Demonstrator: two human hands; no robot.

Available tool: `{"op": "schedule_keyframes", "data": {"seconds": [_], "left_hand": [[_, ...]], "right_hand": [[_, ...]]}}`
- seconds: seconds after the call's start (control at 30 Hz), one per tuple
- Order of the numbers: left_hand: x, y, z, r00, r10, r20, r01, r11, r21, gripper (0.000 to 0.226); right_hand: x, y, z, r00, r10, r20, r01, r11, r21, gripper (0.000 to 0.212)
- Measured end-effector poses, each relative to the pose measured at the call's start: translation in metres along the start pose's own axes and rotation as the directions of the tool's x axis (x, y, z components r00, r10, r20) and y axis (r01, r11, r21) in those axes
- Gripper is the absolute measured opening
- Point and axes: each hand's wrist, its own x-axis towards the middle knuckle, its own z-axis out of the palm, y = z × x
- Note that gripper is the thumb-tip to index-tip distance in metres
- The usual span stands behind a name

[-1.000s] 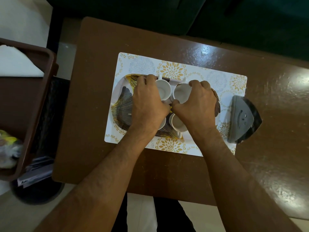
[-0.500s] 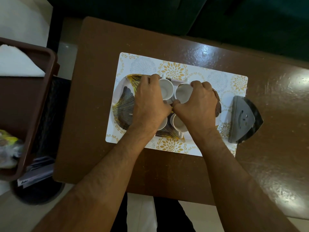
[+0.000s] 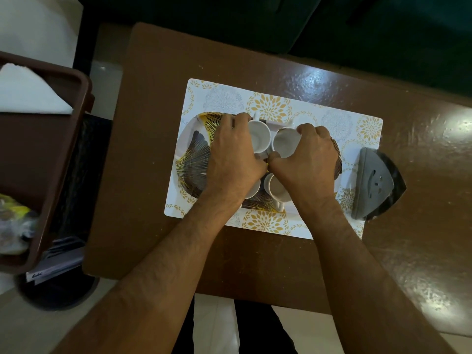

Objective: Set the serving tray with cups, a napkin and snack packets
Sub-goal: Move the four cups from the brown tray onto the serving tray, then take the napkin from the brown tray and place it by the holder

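Note:
An oval serving tray (image 3: 192, 159) with a black and gold leaf pattern lies on a floral placemat (image 3: 268, 103). Several white cups stand on it, close together. My left hand (image 3: 231, 159) is wrapped around the far left cup (image 3: 259, 137). My right hand (image 3: 309, 159) grips the far right cup (image 3: 284, 144), which is tilted a little. Two nearer cups (image 3: 277, 191) are partly hidden under my hands. A white napkin (image 3: 28, 95) and snack packets (image 3: 12, 223) lie in a brown bin at the left.
The brown bin (image 3: 61, 154) stands off the table's left edge, above a dark waste basket (image 3: 58, 290) with papers. A grey wedge-shaped holder (image 3: 375, 185) sits at the placemat's right end. The brown table (image 3: 408, 251) stretches to the right.
Both hands stay on the two far cups. The right cup has tipped slightly and my right fingers have shifted along its rim.

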Motion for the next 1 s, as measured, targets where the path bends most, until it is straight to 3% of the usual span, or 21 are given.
{"op": "schedule_keyframes", "data": {"seconds": [0.13,0.2,0.4,0.6,0.77,1.0], "left_hand": [[-0.001,-0.002,-0.001,1.0,0.009,0.008,-0.009,1.0,-0.024,0.086],[-0.001,-0.003,-0.003,1.0,0.027,-0.015,-0.027,0.999,-0.021,0.075],[-0.007,-0.023,-0.022,0.983,0.089,-0.161,-0.061,0.983,0.171,0.054],[-0.006,-0.077,-0.065,0.97,0.081,-0.23,-0.023,0.969,0.245,0.06],[-0.012,-0.131,-0.104,0.966,0.001,-0.26,0.059,0.973,0.223,0.062],[-0.028,-0.208,-0.161,0.934,-0.124,-0.335,0.181,0.973,0.145,0.06]], "right_hand": [[-0.003,-0.003,0.0,1.0,0.007,0.006,-0.007,1.0,-0.014,0.067],[-0.006,-0.008,-0.001,1.0,0.002,-0.012,-0.003,0.999,-0.032,0.074],[-0.013,-0.038,0.005,0.981,-0.146,-0.128,0.141,0.989,-0.047,0.071],[-0.021,-0.101,0.022,0.951,-0.302,-0.061,0.296,0.95,-0.099,0.066],[-0.032,-0.159,0.048,0.93,-0.368,-0.001,0.366,0.925,-0.097,0.073],[-0.058,-0.245,0.09,0.85,-0.522,0.076,0.527,0.845,-0.091,0.06]]}}
